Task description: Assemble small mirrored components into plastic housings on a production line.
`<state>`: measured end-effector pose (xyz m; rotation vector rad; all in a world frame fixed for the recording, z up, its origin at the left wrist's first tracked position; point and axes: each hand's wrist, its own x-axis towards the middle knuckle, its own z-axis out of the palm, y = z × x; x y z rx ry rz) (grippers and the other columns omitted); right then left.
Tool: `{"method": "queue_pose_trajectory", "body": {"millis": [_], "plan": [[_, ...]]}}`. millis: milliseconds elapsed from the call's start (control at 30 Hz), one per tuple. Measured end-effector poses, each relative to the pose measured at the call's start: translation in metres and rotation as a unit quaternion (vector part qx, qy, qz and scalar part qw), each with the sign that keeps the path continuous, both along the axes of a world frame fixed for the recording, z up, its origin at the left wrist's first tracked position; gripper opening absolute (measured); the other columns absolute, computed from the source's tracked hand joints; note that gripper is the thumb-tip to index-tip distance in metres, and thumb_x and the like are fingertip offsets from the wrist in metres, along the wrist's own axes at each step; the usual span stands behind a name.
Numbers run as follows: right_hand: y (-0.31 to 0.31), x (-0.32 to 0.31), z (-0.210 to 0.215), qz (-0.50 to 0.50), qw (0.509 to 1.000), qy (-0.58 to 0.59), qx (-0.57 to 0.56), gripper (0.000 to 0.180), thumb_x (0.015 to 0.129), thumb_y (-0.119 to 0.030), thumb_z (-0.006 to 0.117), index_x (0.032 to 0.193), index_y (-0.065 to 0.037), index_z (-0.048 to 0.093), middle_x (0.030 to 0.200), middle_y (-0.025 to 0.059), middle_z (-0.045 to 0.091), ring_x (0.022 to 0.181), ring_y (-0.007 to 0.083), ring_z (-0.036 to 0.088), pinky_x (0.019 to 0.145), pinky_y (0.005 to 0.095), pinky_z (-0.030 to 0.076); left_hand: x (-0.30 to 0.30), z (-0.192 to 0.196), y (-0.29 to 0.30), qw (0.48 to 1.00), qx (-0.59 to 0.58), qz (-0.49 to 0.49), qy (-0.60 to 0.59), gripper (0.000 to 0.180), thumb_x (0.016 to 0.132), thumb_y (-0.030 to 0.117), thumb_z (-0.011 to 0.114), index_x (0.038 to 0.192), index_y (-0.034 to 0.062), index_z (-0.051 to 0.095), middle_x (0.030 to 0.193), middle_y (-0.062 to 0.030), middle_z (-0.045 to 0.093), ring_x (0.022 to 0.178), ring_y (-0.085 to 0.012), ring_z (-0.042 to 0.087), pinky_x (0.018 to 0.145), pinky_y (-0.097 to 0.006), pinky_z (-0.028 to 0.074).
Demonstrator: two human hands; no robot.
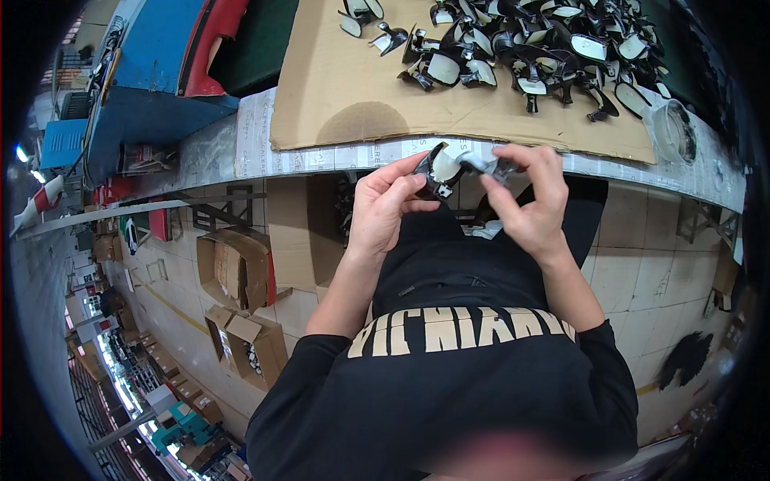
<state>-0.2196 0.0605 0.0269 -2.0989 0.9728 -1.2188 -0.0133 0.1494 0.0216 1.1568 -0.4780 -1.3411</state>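
Note:
My left hand (383, 200) pinches a glossy black shoe heel (443, 171) with a pale oval face, just off the table's front edge. The thumb and fingers close on its left side, and the pale face points to the right. Close beside it, my right hand (531, 192) has its fingers curled round a small grey and dark thing (496, 167), blurred so that its kind does not show. This thing reaches toward the heel; whether they touch I cannot tell. Beyond both hands, a heap of similar black heels (553, 48) lies on a cardboard sheet (321, 88).
The table edge (337, 157) runs just beyond my hands. A roll of clear tape (672, 132) sits at its right end. Blue machinery (160, 112) with a red part (210, 48) stands on the left. Open cardboard boxes (233, 268) stand on the tiled floor at the left.

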Motion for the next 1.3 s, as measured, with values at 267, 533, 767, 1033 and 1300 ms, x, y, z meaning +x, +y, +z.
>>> {"method": "queue_pose_trajectory", "body": {"millis": [267,533,767,1033,1300], "plan": [[-0.015,-0.007,-0.007,-0.036,0.999,-0.023,0.022,0.033,0.073,-0.008,0.081,0.104,-0.007,0.07,0.091,0.0054,0.066,0.077,0.0206,0.053,0.074,0.0329,0.044,0.027,0.004,0.011,0.999,0.031,0.001,-0.031,0.033,0.095,0.005,0.059,0.125,-0.0034,0.067,0.108,-0.0121,0.073,0.078,-0.0134,0.071,0.061,-0.026,0.062],[-0.024,-0.012,-0.014,-0.042,0.994,-0.055,0.08,0.033,0.075,-0.006,0.08,0.106,-0.007,0.07,0.091,0.0043,0.066,0.078,0.0182,0.052,0.074,0.0312,0.045,0.124,0.022,0.073,0.811,0.126,0.001,-0.571,0.017,0.089,0.013,0.072,0.1,0.001,0.078,0.088,-0.0036,0.074,0.08,-0.0104,0.063,0.072,-0.023,0.05],[-0.014,-0.007,-0.009,-0.026,0.995,-0.051,0.08,0.033,0.075,-0.007,0.08,0.106,-0.006,0.07,0.087,0.0051,0.063,0.078,0.0191,0.053,0.074,0.0319,0.045,0.093,-0.004,-0.04,0.858,-0.054,0.032,-0.509,0.036,0.085,0.016,0.077,0.118,0.0036,0.072,0.106,-0.0112,0.073,0.098,-0.0163,0.068,0.083,-0.03,0.054],[0.001,-0.02,-0.001,-0.036,0.993,-0.049,0.097,0.032,0.076,-0.005,0.079,0.106,-0.006,0.069,0.092,0.0056,0.065,0.08,0.0191,0.056,0.075,0.0303,0.047,0.09,-0.07,-0.134,0.928,-0.086,0.033,-0.362,0.025,0.089,0.011,0.075,0.109,-0.0033,0.071,0.117,-0.0154,0.072,0.096,-0.0148,0.068,0.085,-0.028,0.055],[-0.003,-0.004,-0.007,0.031,0.976,-0.125,0.177,0.032,0.079,-0.003,0.078,0.109,-0.003,0.068,0.095,0.0046,0.065,0.082,0.0145,0.056,0.077,0.0274,0.047,0.064,-0.033,-0.068,0.988,-0.116,0.088,-0.043,0.014,0.098,0.007,0.061,0.109,-0.0021,0.061,0.108,-0.0168,0.072,0.094,-0.0251,0.073,0.077,-0.032,0.063]]}}
